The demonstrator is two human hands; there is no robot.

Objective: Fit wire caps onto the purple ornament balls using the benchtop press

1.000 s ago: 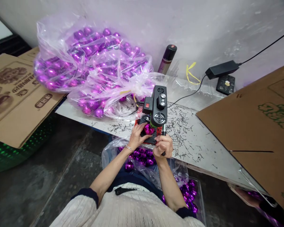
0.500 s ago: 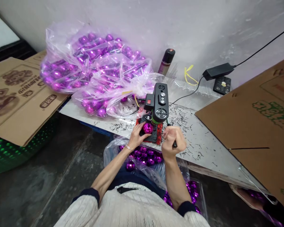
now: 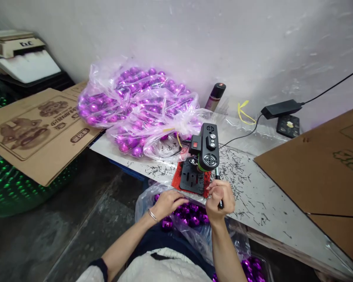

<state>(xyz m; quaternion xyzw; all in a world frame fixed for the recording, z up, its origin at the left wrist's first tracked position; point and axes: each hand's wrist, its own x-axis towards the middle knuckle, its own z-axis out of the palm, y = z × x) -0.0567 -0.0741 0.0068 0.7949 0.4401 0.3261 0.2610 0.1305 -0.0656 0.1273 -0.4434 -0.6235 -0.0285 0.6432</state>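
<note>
Grips the black handle (image 3: 221, 204) firmly in the right hand (image 3: 223, 195), with fingers wrapped right round it and the handle's end poking out below the fist. Holds the left hand (image 3: 166, 204) palm down, unclenched, with thumb and fingers spread a little, over the near edge of the clear bag (image 3: 144, 205); shows no ball between the fingertips, though cannot tell whether touching one underneath. Has the purple mirrored balls (image 3: 194, 220) just below and to the right of the left hand, heaped in that bag, nearer the body than the right fist. Leaves the base plate (image 3: 191, 182) bare, just beyond the left fingers and to the left of the right hand, on a red mat (image 3: 177, 181) under the head of the black machine (image 3: 210, 147). Seems, from that bare plate and the low left hand, to be between pieces: at the bag, with the lever merely held. Calls next, on that reading, for a sure pinch on one smooth ball, a short lift from the left hand's place to the plate, and no pull on the handle until fingertips are clear. Risks catching loose plastic under the left hand on the way.
</note>
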